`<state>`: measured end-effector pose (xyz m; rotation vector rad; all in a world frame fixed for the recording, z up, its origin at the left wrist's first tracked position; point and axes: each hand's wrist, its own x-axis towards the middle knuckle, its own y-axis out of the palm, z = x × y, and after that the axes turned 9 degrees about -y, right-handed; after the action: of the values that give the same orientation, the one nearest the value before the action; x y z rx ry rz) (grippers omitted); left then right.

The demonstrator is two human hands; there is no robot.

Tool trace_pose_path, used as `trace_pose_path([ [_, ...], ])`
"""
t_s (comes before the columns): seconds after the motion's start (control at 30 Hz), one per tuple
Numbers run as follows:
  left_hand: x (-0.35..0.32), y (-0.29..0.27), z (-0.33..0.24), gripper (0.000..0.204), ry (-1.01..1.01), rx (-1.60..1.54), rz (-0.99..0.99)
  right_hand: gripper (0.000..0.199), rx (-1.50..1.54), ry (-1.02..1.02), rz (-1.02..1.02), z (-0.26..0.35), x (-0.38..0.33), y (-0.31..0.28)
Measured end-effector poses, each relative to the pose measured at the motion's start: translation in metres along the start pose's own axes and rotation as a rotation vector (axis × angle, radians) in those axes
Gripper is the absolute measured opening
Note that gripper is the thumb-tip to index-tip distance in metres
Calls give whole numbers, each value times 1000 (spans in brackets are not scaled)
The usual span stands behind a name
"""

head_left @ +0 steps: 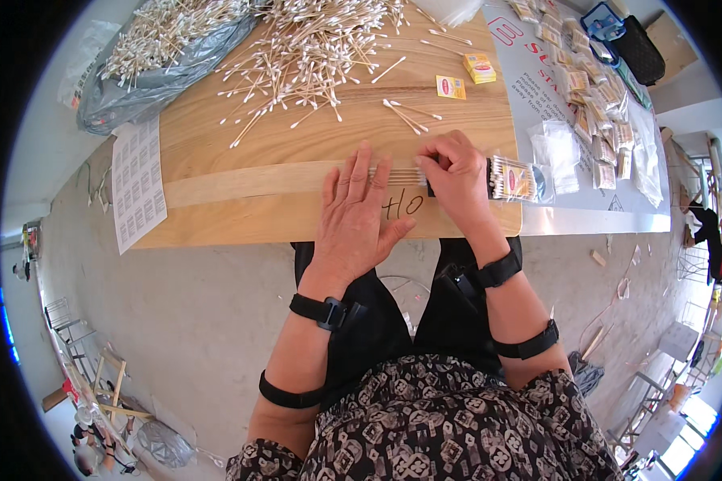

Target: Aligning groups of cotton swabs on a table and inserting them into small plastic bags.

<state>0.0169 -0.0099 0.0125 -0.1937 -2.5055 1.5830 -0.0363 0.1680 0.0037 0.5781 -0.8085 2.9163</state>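
Flat on the wooden table (241, 216) lies my left hand (357, 204), its fingers stretched out over one end of a row of cotton swabs (397, 178). The swabs' thin sticks show side by side between my two hands. My right hand (457, 172) is closed at the other end of the row, thumb and fingers pinched; what they hold is hidden. A dark edge shows under that hand. Just right of it, a clear bag (542, 186) lies around a pack of cotton swabs (499, 178) with a yellow and red card (517, 181).
A large heap of loose cotton swabs (305, 56) covers the far table, beside a grey plastic bag (160, 84) full of more. Small yellow cards (480, 68) lie at the far right. Several bagged swab packs (602, 120) fill the silvery board (537, 104). A printed sheet (139, 180) hangs over the left edge.
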Motion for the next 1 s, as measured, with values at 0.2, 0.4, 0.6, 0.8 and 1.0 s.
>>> trace_pose_path([
  [0.2, -1, 4, 1, 81, 7, 86, 19, 7, 11, -43, 96, 10, -19, -5],
  [0.4, 0, 4, 0, 82, 8, 107, 23, 5, -63, -169, 92, 9, -22, -4],
  [0.6, 0, 4, -1, 83, 4, 118, 31, 7, -52, -175, 86, 8, -24, -4],
  [0.8, 0, 3, -1, 83, 2, 121, 32, 12, -9, -96, 66, 9, -25, -4],
  [1.0, 1, 4, -2, 82, 4, 116, 26, 14, -22, -107, 64, 7, -25, -3],
])
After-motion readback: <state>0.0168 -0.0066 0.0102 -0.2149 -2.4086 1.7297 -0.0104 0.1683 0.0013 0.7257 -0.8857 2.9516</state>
